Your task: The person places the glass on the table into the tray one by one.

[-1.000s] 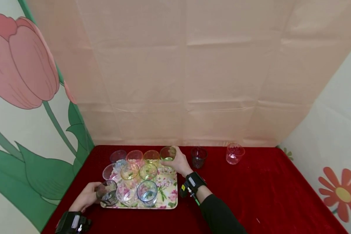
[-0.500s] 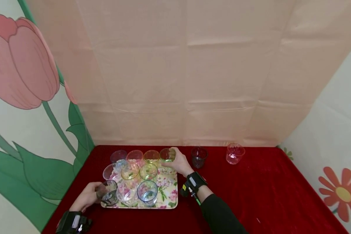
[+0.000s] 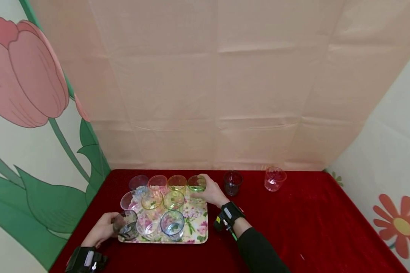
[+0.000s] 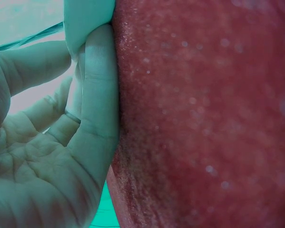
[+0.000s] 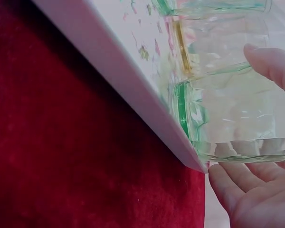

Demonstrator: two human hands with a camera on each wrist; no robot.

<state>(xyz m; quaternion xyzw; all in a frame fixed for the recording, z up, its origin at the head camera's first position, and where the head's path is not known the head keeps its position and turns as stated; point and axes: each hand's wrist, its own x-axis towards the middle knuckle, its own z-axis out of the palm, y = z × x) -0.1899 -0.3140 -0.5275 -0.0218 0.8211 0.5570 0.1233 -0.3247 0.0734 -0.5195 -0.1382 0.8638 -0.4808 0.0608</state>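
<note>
At the left end of the flowered tray, my left hand pinches the edge between thumb and fingers, beside a grey glass. In the left wrist view the fingers lie along the red cloth with the pale tray edge between them and the thumb. My right hand is spread around a green-tinted glass upright at the tray's back right corner. In the right wrist view the thumb stands off the green glass, and the fingers lie loosely along its far side.
Several coloured clear glasses, such as a blue one and a yellow one, stand in rows on the tray. Right of it on the red cloth are a dark glass and a pink glass. A beige backdrop rises behind.
The green glass has come down upright onto the tray corner, and my right hand has lowered with it and loosened. My left hand and the tray have stayed in place.
</note>
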